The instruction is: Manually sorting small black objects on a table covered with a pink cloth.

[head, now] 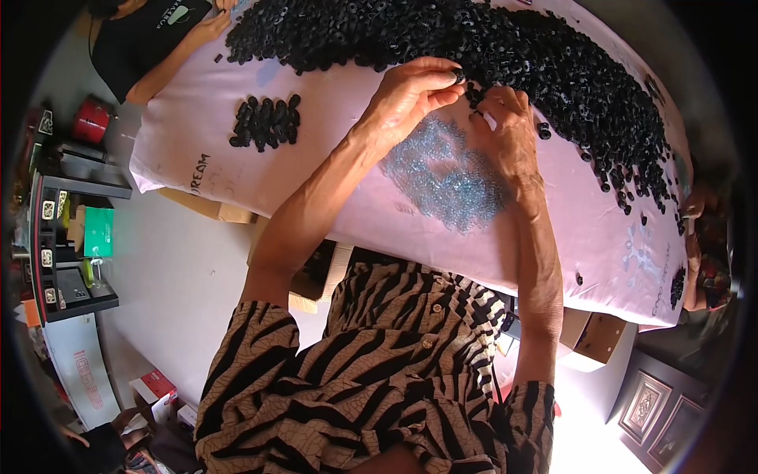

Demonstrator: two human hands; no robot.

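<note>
My left hand (417, 89) pinches a small black plastic part (458, 75) between thumb and fingertips, just in front of a long heap of similar black parts (385, 35). Close by on the right, my right hand (506, 118) has its fingers bent down at the heap's near edge, beside a few loose black pieces (472, 95); whether it grips one is hidden. Below and between both hands lies a spread of tiny clear, bluish glittering pieces (453, 178) on the pink cloth (349, 219). A block of black parts in rows (265, 122) rests to the left.
A person in a black shirt (151, 44) works at the table's far left, and another person's hands (693, 255) are at the right edge. Cardboard boxes (207, 205) stand under the table. A shelf unit (77, 308) is at left. One loose black part (580, 278) lies near the front edge.
</note>
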